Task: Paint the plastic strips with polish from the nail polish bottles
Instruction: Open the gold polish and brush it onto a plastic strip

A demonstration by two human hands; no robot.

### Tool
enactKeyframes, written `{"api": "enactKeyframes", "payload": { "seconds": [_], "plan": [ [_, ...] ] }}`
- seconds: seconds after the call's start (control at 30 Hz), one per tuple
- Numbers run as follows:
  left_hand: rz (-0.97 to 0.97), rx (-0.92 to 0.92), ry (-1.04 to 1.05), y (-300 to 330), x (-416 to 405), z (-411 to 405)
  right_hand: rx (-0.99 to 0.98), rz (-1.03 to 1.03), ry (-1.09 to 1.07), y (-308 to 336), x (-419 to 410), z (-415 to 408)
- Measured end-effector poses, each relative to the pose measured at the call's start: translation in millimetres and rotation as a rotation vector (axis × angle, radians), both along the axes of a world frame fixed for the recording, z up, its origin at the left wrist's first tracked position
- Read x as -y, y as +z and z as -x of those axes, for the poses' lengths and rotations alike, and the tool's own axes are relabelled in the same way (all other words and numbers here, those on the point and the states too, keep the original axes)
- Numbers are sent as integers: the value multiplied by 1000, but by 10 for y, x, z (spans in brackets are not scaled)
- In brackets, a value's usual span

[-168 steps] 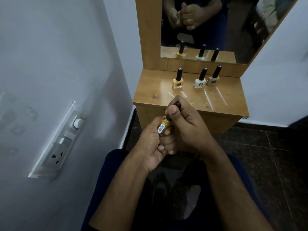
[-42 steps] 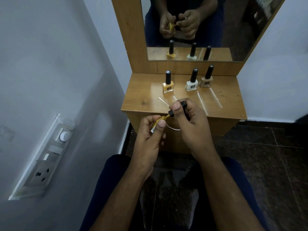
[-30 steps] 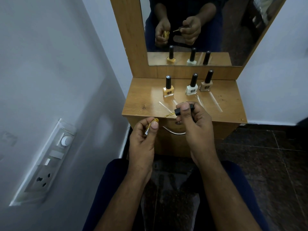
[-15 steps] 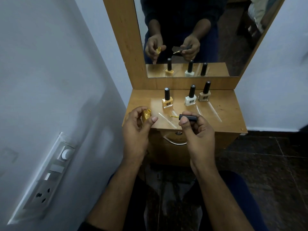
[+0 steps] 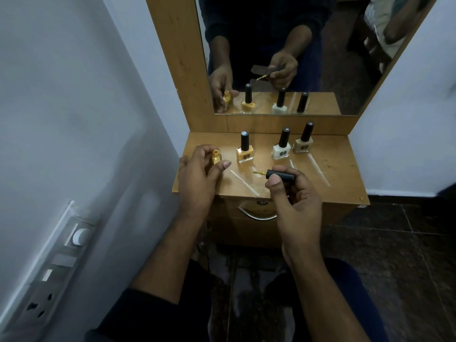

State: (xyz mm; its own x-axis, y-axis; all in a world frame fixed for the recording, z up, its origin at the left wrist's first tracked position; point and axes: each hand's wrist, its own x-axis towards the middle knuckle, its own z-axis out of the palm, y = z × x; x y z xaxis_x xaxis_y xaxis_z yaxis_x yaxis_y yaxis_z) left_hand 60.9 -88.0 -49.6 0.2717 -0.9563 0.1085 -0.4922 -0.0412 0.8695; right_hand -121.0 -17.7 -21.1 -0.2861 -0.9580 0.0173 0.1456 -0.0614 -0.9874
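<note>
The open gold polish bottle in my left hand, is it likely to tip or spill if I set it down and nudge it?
The open gold bottle looks small and narrow, so a nudge could probably tip it. With its cap brush in the right hand, polish would likely spill. It looks like glass, so perhaps slippery.

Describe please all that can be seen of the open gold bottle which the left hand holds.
The gold bottle is small, with shiny metallic gold polish and a bare, narrow neck; its cap is off. It stands upright at the left edge of the wooden table top, left of the capped yellow bottle. The left hand grips it with curled fingers and thumb, hiding much of its body. Its black cap with gold-tipped brush is in the right hand. The mirror shows its other side.
</note>
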Motion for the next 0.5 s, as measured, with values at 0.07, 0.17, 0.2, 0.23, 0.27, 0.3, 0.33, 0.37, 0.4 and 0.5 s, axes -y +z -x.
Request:
{"api": "enactKeyframes", "payload": {
  "seconds": [0.07, 0.17, 0.2, 0.23, 0.27, 0.3, 0.33, 0.37, 0.4, 0.5],
  "plan": [
    [7, 57, -23, 31, 39, -7, -41, 19, 5, -1, 3, -2],
    [-5, 127, -59, 76, 22, 1, -107, 55, 8, 13, -1, 2],
    [-20, 129, -66, 66, 21, -12, -127, 65, 10, 15, 0, 3],
    [-40, 126, -73, 76, 12, -16, -142, 72, 14, 16, -1, 3],
    [-61, 121, -78, 79, -6, -18, -155, 77, 19, 15, -6, 5],
    [-74, 107, -78, 97, -45, -6, -167, 83, 26, 11, -9, 7],
    [-62, 94, -54, 120, -121, 22, -180, 89, 34, 8, -14, 9],
    [-23, 91, -5, 143, -238, 58, -192, 96, 44, 5, -19, 16],
    [55, 109, 51, 150, -371, 87, -203, 103, 53, 3, -19, 22],
    [284, 343, 18, 68, -697, 134, -225, 129, 51, 5, 1, 48]
  ]
}}
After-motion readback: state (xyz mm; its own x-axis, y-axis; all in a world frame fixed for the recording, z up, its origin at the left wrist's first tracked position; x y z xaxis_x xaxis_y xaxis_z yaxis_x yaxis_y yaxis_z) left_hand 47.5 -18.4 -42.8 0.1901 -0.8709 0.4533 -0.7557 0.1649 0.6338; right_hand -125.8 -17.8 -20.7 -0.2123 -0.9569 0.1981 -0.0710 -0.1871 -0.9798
